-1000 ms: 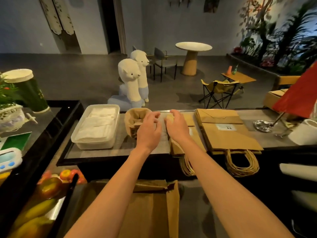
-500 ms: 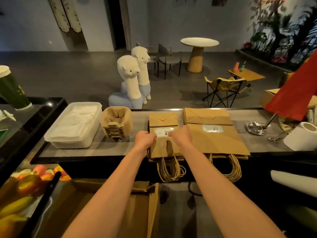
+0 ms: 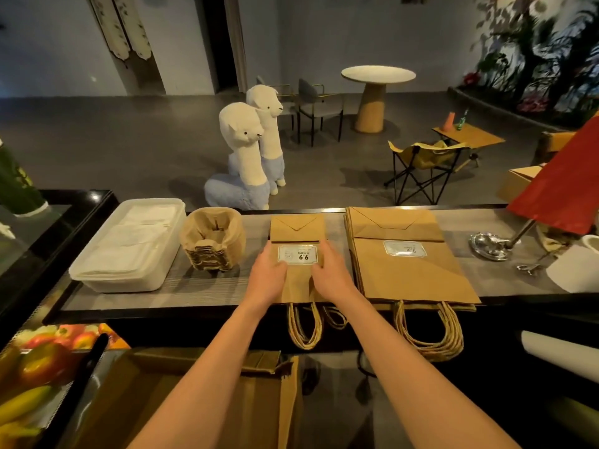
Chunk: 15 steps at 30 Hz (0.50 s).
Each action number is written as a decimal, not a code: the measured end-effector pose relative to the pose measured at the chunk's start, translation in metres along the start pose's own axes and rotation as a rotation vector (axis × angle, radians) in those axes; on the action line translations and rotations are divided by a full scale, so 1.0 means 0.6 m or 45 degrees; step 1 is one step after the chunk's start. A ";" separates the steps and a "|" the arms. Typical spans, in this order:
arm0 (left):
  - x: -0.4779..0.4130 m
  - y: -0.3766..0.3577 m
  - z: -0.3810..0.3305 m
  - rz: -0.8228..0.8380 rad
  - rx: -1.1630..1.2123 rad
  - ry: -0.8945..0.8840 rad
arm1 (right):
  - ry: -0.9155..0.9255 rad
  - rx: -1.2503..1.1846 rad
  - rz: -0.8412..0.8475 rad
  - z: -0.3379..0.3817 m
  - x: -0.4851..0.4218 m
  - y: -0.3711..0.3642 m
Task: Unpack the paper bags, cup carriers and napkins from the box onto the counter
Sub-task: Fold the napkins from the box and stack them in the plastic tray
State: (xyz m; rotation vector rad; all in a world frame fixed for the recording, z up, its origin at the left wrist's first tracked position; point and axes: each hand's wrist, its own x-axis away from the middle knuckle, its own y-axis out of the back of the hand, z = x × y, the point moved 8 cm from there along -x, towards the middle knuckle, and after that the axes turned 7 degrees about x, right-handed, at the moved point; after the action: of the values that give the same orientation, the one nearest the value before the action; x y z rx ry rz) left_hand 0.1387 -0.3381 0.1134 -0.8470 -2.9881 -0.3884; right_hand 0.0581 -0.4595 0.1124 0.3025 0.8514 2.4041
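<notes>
A small stack of brown paper bags [image 3: 296, 230] lies flat on the grey counter [image 3: 207, 288], its twine handles hanging over the front edge. My left hand [image 3: 270, 273] and my right hand [image 3: 327, 272] rest on it with flat fingers, one on each side of its white label. A larger stack of paper bags [image 3: 408, 267] lies just to the right. Left of the small stack stands a pile of brown pulp cup carriers [image 3: 212, 243]. Further left sits a white plastic tub of napkins [image 3: 128, 246]. The open cardboard box [image 3: 194, 400] is below the counter, under my left arm.
A red lamp shade [image 3: 564, 189] on a metal base [image 3: 491, 244] and a white roll [image 3: 573, 270] crowd the counter's right end. Fruit [image 3: 42, 361] lies at the lower left. A black raised ledge [image 3: 64, 228] borders the left. Two plush alpacas [image 3: 246, 157] stand beyond.
My hands have brought the small bag stack down flat onto the counter and squared it next to the larger stack. The view has shifted right.
</notes>
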 end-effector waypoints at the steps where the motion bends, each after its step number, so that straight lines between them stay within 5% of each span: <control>1: 0.003 -0.002 -0.001 0.015 0.013 -0.008 | 0.000 -0.076 0.001 -0.007 0.001 0.001; 9: -0.008 0.011 0.019 -0.061 0.174 0.019 | -0.087 -0.282 -0.102 -0.035 -0.004 0.006; 15: -0.006 0.004 0.001 -0.017 -0.176 -0.038 | 0.049 0.338 -0.075 -0.004 0.004 0.007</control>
State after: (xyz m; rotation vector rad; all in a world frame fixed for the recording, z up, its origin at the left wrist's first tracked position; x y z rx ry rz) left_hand 0.1432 -0.3377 0.1133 -0.8498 -3.0245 -0.5936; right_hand 0.0531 -0.4621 0.1132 0.3280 1.1831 2.2499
